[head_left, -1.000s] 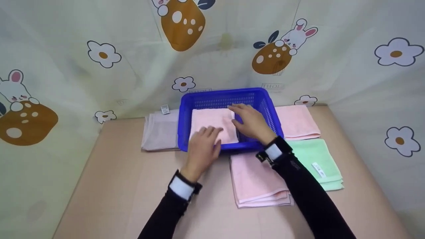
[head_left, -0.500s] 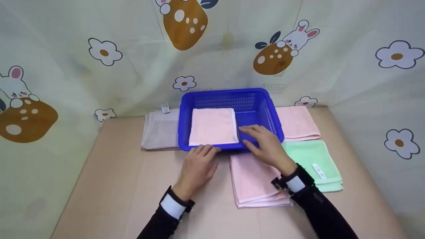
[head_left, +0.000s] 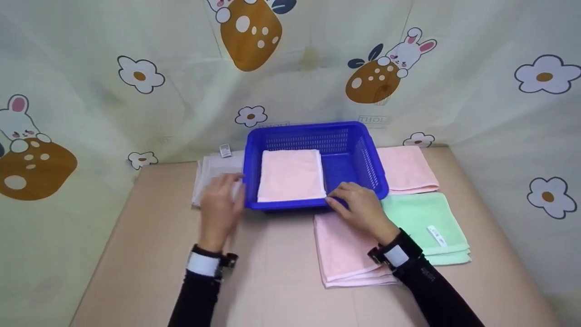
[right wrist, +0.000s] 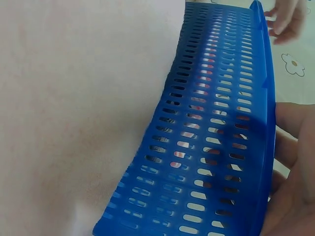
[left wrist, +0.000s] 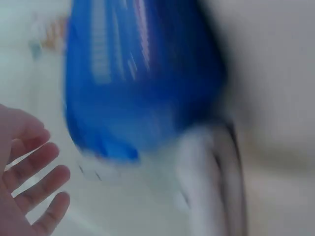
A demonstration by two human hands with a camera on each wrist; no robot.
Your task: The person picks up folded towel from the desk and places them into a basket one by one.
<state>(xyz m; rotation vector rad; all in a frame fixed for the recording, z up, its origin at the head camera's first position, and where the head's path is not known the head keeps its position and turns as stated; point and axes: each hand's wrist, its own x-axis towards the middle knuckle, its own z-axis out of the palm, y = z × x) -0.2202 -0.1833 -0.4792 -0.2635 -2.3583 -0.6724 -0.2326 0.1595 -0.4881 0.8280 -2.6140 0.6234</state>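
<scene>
- Head view: a blue plastic basket [head_left: 342, 171] stands on the table [head_left: 136, 272], near a printed curtain [head_left: 181, 113].
- Inside the basket, a pale-pink folded towel [head_left: 292, 175] lies flat on the left and middle; the basket's floor shows bare to its right.
- The left hand [head_left: 219, 213], blurred, is beside the basket's left wall, over a grey folded towel [head_left: 218, 164]. The left wrist view shows its fingers loosely spread, apart from the basket, holding nothing.
- The right hand [head_left: 363, 206] is at the basket's front rim, right of the middle. Its bent fingers reach the rim; whether they truly grip it, I cannot tell.
- Right of the basket lies a coral-pink towel [head_left: 407, 168]; front-right, a mint-green towel [head_left: 417, 218]; just in front, a layered pink towel [head_left: 345, 252], perhaps several.
- My judgement: the work looks partway. The pale-pink folded towel seems neatly placed; the towels outside the basket appear left to deal with.
</scene>
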